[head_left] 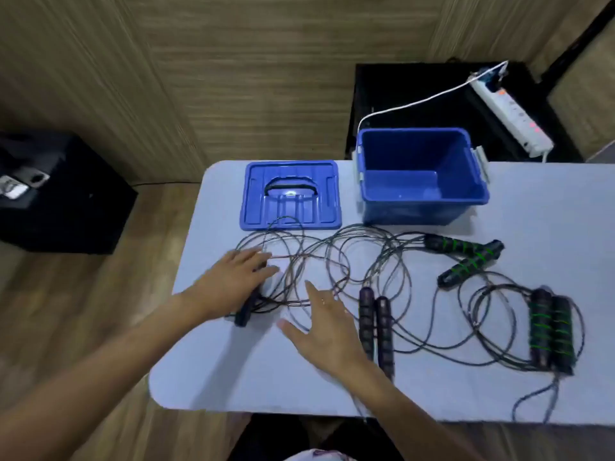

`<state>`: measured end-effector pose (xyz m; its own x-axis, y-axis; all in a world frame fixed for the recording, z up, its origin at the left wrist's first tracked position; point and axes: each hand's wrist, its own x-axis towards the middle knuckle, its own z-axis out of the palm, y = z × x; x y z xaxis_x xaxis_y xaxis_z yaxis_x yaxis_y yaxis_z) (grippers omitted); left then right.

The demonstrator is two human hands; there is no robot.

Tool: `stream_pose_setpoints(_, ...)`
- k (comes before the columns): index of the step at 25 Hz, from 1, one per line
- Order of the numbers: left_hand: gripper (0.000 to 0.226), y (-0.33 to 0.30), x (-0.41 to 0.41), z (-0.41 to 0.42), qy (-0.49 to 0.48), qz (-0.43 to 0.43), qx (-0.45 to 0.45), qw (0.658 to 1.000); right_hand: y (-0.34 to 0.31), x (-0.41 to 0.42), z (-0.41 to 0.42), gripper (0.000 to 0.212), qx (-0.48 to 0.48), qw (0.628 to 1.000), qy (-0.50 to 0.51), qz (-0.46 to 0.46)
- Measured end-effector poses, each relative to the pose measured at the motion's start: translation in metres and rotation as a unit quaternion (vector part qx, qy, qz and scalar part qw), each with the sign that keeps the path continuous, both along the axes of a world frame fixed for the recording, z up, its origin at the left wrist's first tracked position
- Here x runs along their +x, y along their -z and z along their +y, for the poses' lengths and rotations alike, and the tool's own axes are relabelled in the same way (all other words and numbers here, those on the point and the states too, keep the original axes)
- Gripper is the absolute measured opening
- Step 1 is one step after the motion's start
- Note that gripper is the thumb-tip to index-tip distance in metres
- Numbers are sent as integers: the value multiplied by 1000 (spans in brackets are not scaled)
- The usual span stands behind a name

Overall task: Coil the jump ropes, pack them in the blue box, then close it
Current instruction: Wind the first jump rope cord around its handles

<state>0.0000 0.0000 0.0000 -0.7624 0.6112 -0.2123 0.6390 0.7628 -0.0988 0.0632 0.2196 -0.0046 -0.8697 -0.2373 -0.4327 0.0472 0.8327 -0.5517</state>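
I see wood-grain wall panels and a wood floor around a pale tabletop. At its far edge stands the blue box, open on top, with pale latches on its sides. Its blue lid lies flat on the tabletop to the left of the box, handle side up, apart from it.

Thin dark ropes sprawl in overlapping loops across the middle, one loop lying over the near edge of the lid. I count four pairs of handles: a green-striped pair just in front of the box, a second green-striped pair side by side at the right, a dark pair near the centre, and a dark handle end under my left hand.

My left hand rests flat over that handle and its loops, fingers straight. My right hand hovers with fingers spread and loose, gripping nothing, just left of the centre dark pair.

Behind the tabletop, a black cabinet carries a white power strip with a white cable running toward the box. A black case stands on the floor at the left.
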Motion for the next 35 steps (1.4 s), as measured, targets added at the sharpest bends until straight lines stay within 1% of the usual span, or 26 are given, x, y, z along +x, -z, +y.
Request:
stream_pose_setpoints(1,75,-2,-13,-16,32,23,-6,999,2,-1,-24,89,-1,1000,4,-22)
stream_pose_setpoints(2,76,-7,-22,-28,59,14,-33,998,4,-1,-45,89,-4,999,13,-30)
stream_pose_setpoints(4,77,-8,-46,-45,110,30,-39,993,6,-2,-78,89,-5,998,33,-50)
stream_pose_setpoints(7,83,6,-65,-54,142,-33,-92,985,16,-11,-105,85,-4,994,89,-68)
stream_pose_setpoints(8,84,10,-70,-56,151,-36,-84,984,19,-14,-111,82,-4,992,104,-67)
stream_pose_setpoints(10,84,18,-77,-59,206,-32,-69,976,21,-19,-126,81,4,987,146,-63)
stream_pose_setpoints(11,84,22,-79,-59,236,-31,-67,969,24,-21,-134,85,0,984,167,-65)
stream_pose_setpoints(13,81,31,-83,-60,284,-28,-67,956,30,-24,-151,102,-12,976,199,-83)
stream_pose_setpoints(15,77,38,-88,-57,299,-31,-72,951,36,-25,-166,114,10,972,216,-88)
stream_pose_setpoints(17,73,44,-91,-54,290,-36,-79,953,41,-26,-174,112,53,971,221,-78)
stream_pose_setpoints(21,50,49,-89,-48,294,-13,-70,953,47,-25,-174,86,110,972,198,-56)
stream_pose_setpoints(24,46,46,-86,-45,276,-29,-37,960,46,-21,-160,86,149,973,174,-33)
stream_pose_setpoints(26,49,37,-82,-38,238,-61,-38,969,40,-23,-145,84,153,974,167,-5)
stream_pose_setpoints(28,49,24,-76,-25,186,-86,-23,978,29,-26,-124,77,168,973,154,34)
stream_pose_setpoints(31,49,-4,-70,5,116,-95,17,989,11,-37,-83,66,216,962,131,106)
stream_pose_setpoints(33,46,-26,-69,31,52,-124,60,989,-1,-49,-48,65,234,950,121,167)
stream_pose_setpoints(35,44,-47,-71,55,-4,-154,103,983,-14,-64,-10,60,218,946,95,221)
